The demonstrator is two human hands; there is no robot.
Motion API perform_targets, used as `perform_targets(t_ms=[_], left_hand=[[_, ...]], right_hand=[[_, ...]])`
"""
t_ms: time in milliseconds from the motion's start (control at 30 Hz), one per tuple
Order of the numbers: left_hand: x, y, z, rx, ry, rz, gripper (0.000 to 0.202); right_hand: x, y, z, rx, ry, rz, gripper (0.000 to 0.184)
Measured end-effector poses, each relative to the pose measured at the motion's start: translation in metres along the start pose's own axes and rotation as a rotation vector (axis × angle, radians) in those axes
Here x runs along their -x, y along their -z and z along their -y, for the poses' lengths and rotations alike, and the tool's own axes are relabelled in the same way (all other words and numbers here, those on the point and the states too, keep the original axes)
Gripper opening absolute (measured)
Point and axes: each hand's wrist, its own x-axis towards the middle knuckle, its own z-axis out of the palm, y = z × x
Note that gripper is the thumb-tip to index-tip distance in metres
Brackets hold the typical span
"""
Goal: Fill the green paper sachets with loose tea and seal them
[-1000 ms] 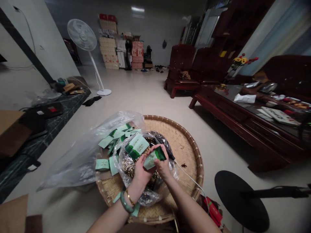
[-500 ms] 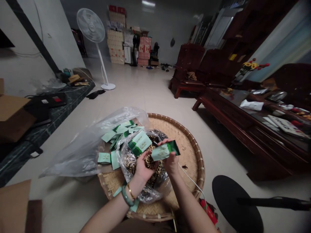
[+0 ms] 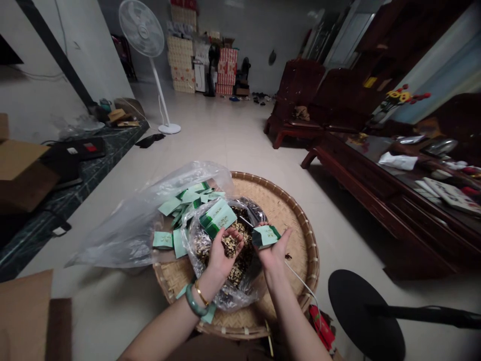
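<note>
My left hand (image 3: 222, 250), palm up and cupped, holds a small heap of dried brown leaves over a clear plastic bag (image 3: 199, 250) full of the same leaves. My right hand (image 3: 273, 250) holds a small green packet (image 3: 266, 235) just to the right of the left hand. A stack of green packets (image 3: 218, 218) rests on the bag's far side. More green packets (image 3: 180, 203) lie scattered on a bigger clear bag (image 3: 131, 230). All of it sits on a round woven bamboo tray (image 3: 296, 220). A green bangle and a gold bracelet circle my left wrist.
A white cable (image 3: 300, 281) runs off the tray's right edge. A round black stand base (image 3: 364, 316) lies at the lower right, a dark wooden table (image 3: 376, 180) beyond it. A dark stone ledge (image 3: 60, 195) with a cardboard box runs along the left. A standing fan (image 3: 143, 35) is far back.
My right hand lowered the green packet and turned it flatter. My left hand let go of the packet, turned palm up and now cups loose leaves.
</note>
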Motion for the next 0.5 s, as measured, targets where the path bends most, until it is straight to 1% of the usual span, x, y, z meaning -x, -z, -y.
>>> perform_targets(t_ms=[167, 233, 333, 433, 500], left_hand=[[0.001, -0.001, -0.003, 0.052, 0.061, 0.013, 0.018], [0.001, -0.001, -0.005, 0.037, 0.09, 0.015, 0.016], [0.002, 0.0, -0.006, 0.004, 0.107, -0.012, 0.012], [0.001, -0.002, -0.008, 0.056, 0.028, -0.041, 0.012], [0.001, -0.007, -0.01, 0.091, -0.089, -0.012, 0.014]], right_hand=[[0.001, 0.007, -0.009, 0.048, 0.011, 0.034, 0.05], [0.002, 0.007, -0.01, 0.045, 0.024, 0.031, 0.05], [0.003, 0.008, -0.013, 0.045, 0.049, 0.027, 0.049], [0.004, 0.01, -0.019, 0.074, 0.046, 0.035, 0.049], [0.005, 0.01, -0.026, 0.123, -0.01, 0.06, 0.048]])
